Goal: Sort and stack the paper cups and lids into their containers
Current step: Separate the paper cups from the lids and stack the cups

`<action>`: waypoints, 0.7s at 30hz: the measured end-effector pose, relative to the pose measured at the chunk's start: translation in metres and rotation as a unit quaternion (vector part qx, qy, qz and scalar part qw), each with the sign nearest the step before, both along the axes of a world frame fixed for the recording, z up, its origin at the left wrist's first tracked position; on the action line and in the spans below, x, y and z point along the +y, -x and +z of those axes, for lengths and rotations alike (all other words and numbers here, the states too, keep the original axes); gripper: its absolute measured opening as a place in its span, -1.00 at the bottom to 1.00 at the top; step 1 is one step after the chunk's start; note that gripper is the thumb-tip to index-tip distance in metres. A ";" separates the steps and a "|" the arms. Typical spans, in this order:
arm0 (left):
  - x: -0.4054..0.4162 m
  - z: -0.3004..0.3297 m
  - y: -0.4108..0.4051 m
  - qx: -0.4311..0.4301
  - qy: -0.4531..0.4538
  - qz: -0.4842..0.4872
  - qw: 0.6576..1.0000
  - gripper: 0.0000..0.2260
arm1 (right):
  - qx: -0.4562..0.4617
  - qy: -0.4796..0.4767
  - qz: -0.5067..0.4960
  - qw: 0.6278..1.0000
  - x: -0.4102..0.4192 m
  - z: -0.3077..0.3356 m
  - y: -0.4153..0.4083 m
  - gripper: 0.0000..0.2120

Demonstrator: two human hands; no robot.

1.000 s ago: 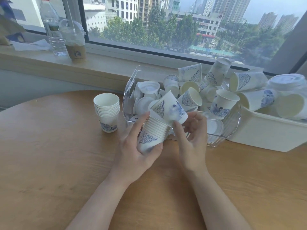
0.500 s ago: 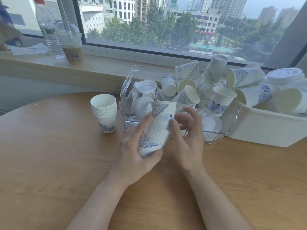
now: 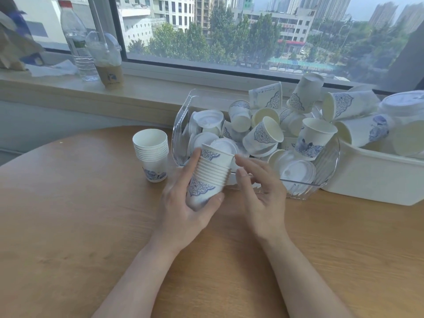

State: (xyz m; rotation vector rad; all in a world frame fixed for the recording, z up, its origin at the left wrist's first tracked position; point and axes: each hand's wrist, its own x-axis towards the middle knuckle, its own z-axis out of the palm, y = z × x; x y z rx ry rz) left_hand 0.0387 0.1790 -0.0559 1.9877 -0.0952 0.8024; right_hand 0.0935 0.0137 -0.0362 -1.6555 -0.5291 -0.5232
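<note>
My left hand [image 3: 183,203] grips a stack of nested paper cups [image 3: 210,177] with blue patterns, held above the table and tilted slightly right. My right hand [image 3: 261,193] hovers just right of the stack with fingers loosely spread, holding nothing. A second stack of cups [image 3: 151,154] stands upright on the table to the left. Behind my hands, a clear plastic basket [image 3: 181,134] holds loose cups and white lids [image 3: 210,118]. A white bin [image 3: 371,177] at the right holds more loose cups.
The round wooden table [image 3: 68,226] stretches to the left and front. On the window sill at the back left stand a water bottle [image 3: 76,42] and an iced drink cup [image 3: 107,63], beside crumpled paper.
The top cup has slid fully down into the stack in my left hand. My right hand has let go of it and drawn slightly away to the right.
</note>
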 end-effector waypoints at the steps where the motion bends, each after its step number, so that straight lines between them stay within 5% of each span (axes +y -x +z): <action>1: 0.000 0.001 0.000 -0.002 0.008 0.002 1.000 -0.16 | 0.002 0.004 0.007 1.000 0.001 0.000 0.001 -0.78; 9: 0.009 0.008 0.007 -0.003 0.015 0.040 0.999 -0.22 | -0.014 0.044 0.033 0.998 0.010 0.002 0.005 -0.78; 16: 0.024 0.009 0.012 0.000 0.012 0.102 0.995 -0.22 | -0.075 0.275 -0.017 0.958 0.024 -0.012 0.004 -0.58; 21: 0.040 0.011 0.020 -0.045 0.022 0.184 0.982 -0.23 | -0.093 0.305 -0.027 0.947 0.026 -0.015 0.000 -0.58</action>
